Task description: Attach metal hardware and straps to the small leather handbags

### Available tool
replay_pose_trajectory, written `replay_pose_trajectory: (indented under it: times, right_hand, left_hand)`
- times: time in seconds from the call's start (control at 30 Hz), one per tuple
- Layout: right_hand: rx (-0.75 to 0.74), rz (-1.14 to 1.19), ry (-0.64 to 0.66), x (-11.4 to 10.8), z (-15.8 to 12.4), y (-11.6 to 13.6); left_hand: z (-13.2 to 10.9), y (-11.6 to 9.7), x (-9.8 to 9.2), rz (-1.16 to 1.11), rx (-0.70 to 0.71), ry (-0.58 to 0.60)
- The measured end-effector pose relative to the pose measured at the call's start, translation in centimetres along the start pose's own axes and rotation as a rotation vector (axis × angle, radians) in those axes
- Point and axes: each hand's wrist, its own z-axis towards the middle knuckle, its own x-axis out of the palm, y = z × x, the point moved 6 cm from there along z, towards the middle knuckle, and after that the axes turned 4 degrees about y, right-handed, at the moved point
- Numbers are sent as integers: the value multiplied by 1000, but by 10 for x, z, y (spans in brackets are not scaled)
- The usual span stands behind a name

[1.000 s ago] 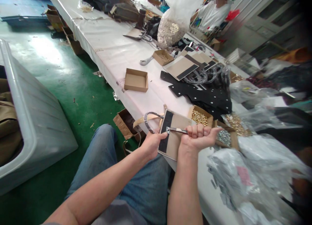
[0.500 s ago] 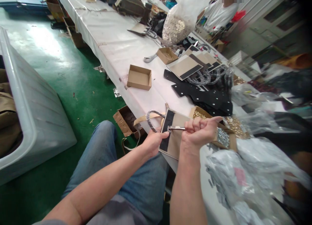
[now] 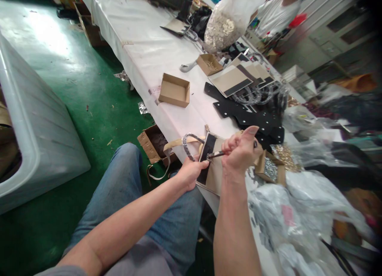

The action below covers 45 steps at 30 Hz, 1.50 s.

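A beige bag panel (image 3: 213, 173) with a dark strip (image 3: 207, 150) lies tilted at the table's near edge. A plastic-wrapped loop handle (image 3: 187, 142) rises from its left side. My left hand (image 3: 191, 173) is closed on the panel's left edge, its thumb pressing on the dark strip beside a small metal fitting. In my right fist (image 3: 240, 150) is a screwdriver (image 3: 217, 153), thumb sticking up, its tip meeting the fitting near my left thumb. The screwdriver's handle is mostly hidden in the fist.
An open cardboard box (image 3: 174, 91) sits on the white table (image 3: 137, 65). Black studded pieces (image 3: 253, 118) and more beige panels (image 3: 231, 80) lie beyond. A box of silver hardware (image 3: 271, 167) and plastic bags (image 3: 286, 204) are at right. A large white bin (image 3: 50, 128) stands left.
My right hand has turned and tipped the screwdriver, so its shaft now slants more and the black handle end shows. My left hand keeps its hold. The whole view has shifted slightly.
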Motion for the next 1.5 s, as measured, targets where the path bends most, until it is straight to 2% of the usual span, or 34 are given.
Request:
replay_pose_trajectory:
  times: [0.1, 0.37, 0.47, 0.53, 0.6, 0.67, 0.77, 0.93, 1.13, 1.27, 1.37, 1.5]
  right_hand:
    - [-98, -61, -47, 6, -4, 6]
    - [-185, -127, -91, 14, -19, 7]
    - [-85, -16, -19, 0, -11, 5]
    - [-23, 95, -8, -21, -3, 8]
    - [-65, 147, -74, -45, 0, 18]
    - [-154, 134, -134, -59, -3, 29]
    - [-187, 78, -81, -49, -10, 35]
    - [-206, 72, -54, -17, -15, 30]
    - [-192, 54, -65, -5, -21, 15]
    - [-147, 61, -13, -4, -18, 12]
    - [-121, 105, -32, -14, -14, 17]
    - [-197, 115, -75, -25, -20, 30]
  left_hand:
    - [1, -1, 2, -18, -1, 14]
    - [2, 5, 0, -39, -57, -3]
    - [5, 2, -2, -14, -96, -3]
    - [7, 2, -3, 11, -147, -12]
    - [7, 5, 0, 7, -201, -10]
    - [7, 8, 3, -17, -198, -7]
    - [5, 10, 6, -37, -163, -32]
    - [5, 13, 6, -69, -218, -54]
    - [5, 12, 5, -74, -173, -68]
    - [5, 12, 7, -123, -174, -54]
    - [4, 10, 6, -114, -162, -83]
    - [2, 8, 7, -103, -146, -114]
